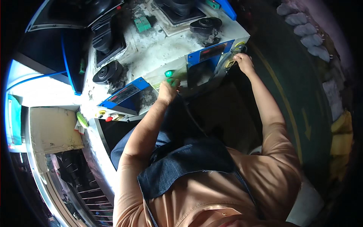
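Observation:
My left hand (167,91) is raised to the front of a worn white machine (159,49), just below a lit green button (169,73). Its fingers are curled closed at a small green part (173,81), and a dark cord (193,117) hangs down beside it. My right hand (244,62) reaches to the machine's right front corner, next to a yellow-ringed control (239,48) with a dark part. Its fingers are bent together; what lies between them is hidden.
Black forms (103,41) and round black fittings (108,72) stand on the machine, with a green block (142,24) between. Blue-edged panels (126,92) line its front, above a red button (109,118). Left is a wire rack (94,200); grey bundles (304,32) lie far right.

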The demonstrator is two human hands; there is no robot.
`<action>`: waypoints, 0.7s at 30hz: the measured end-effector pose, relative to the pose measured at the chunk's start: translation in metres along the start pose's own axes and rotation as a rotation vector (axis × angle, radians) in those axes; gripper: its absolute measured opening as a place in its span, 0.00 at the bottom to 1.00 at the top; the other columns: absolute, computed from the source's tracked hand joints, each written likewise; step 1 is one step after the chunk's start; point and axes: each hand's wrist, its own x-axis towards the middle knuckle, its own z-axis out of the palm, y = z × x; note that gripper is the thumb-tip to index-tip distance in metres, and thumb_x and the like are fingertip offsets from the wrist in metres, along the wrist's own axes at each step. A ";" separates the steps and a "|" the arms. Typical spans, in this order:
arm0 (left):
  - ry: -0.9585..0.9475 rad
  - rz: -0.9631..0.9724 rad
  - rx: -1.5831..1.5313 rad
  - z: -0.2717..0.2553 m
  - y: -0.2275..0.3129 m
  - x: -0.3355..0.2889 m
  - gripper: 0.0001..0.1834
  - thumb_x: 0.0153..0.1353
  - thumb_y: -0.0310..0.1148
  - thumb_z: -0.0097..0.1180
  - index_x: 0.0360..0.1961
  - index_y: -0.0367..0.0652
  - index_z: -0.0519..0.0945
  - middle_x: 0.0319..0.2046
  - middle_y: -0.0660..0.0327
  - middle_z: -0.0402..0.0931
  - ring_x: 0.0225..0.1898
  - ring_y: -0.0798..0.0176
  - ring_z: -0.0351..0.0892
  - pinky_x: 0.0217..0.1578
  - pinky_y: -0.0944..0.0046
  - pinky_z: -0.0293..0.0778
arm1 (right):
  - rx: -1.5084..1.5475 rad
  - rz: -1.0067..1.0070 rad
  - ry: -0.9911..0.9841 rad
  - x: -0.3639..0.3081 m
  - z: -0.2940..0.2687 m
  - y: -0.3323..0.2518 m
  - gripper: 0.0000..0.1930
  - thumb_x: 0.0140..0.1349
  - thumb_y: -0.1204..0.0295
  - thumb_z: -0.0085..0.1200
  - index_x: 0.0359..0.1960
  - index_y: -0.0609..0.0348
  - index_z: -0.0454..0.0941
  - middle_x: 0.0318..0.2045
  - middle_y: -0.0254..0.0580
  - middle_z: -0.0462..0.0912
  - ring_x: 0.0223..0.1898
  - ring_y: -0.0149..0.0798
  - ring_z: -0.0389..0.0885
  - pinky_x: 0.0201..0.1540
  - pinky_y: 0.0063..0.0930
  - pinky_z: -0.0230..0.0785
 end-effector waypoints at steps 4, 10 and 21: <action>0.001 -0.026 0.309 0.006 -0.003 0.008 0.10 0.64 0.35 0.51 0.40 0.48 0.84 0.38 0.53 0.83 0.39 0.47 0.84 0.39 0.51 0.79 | -0.061 -0.025 -0.030 0.010 0.004 0.001 0.11 0.65 0.64 0.54 0.36 0.60 0.82 0.36 0.51 0.84 0.41 0.53 0.83 0.46 0.42 0.73; -0.132 0.052 -0.044 -0.040 0.041 -0.033 0.15 0.71 0.36 0.50 0.48 0.37 0.82 0.38 0.59 0.85 0.36 0.67 0.83 0.38 0.66 0.77 | 0.193 -0.150 0.022 -0.030 0.009 0.013 0.08 0.66 0.71 0.52 0.31 0.62 0.77 0.24 0.40 0.78 0.28 0.33 0.76 0.35 0.31 0.69; 0.640 -0.378 0.237 -0.200 -0.041 -0.246 0.18 0.71 0.40 0.52 0.28 0.37 0.77 0.19 0.65 0.73 0.24 0.73 0.70 0.27 0.67 0.67 | 0.610 0.149 -0.505 -0.182 0.082 -0.021 0.10 0.70 0.67 0.53 0.40 0.61 0.82 0.30 0.35 0.84 0.30 0.27 0.81 0.34 0.23 0.74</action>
